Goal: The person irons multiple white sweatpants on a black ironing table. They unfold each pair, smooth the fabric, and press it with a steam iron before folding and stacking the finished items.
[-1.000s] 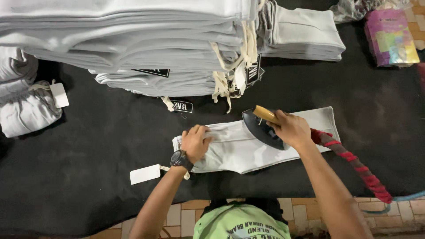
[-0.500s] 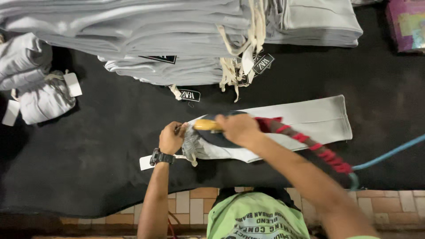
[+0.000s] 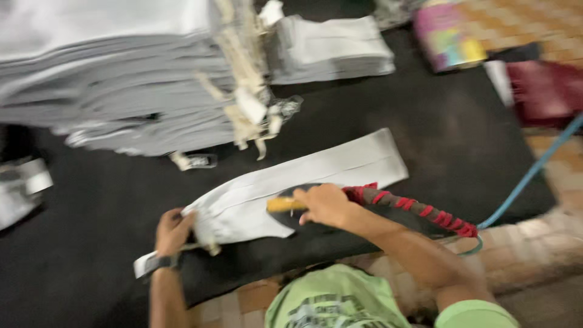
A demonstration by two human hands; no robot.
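Nearest the camera, a person in a green shirt is leaning over a desk (image 3: 97, 212) covered in black cloth. The right hand (image 3: 328, 205) is clenching the yellow handle of a dark iron (image 3: 290, 209), which is resting on the near edge of a folded pale grey garment (image 3: 303, 179) lying slantwise near the front of the desk. The left hand (image 3: 175, 231), wearing a wristwatch, is pinching the garment's left end, fingers closed on the fabric. A red-wrapped cord (image 3: 419, 209) is trailing from the iron across the right forearm toward a blue hose (image 3: 528, 176). The view is blurred, so fine detail is hard to tell. The iron looks likely to scorch the cloth if it lingers in one spot, and the cord could snag on the arm and drag the garment askew. The left fingers are near the iron's path, risking a burn. Farther back, a tall stack of folded grey garments (image 3: 115, 79) with hanging tags is sitting beside a smaller stack (image 3: 331, 48). At the far right a colourful box (image 3: 446, 33) is standing closed, its contents hidden.
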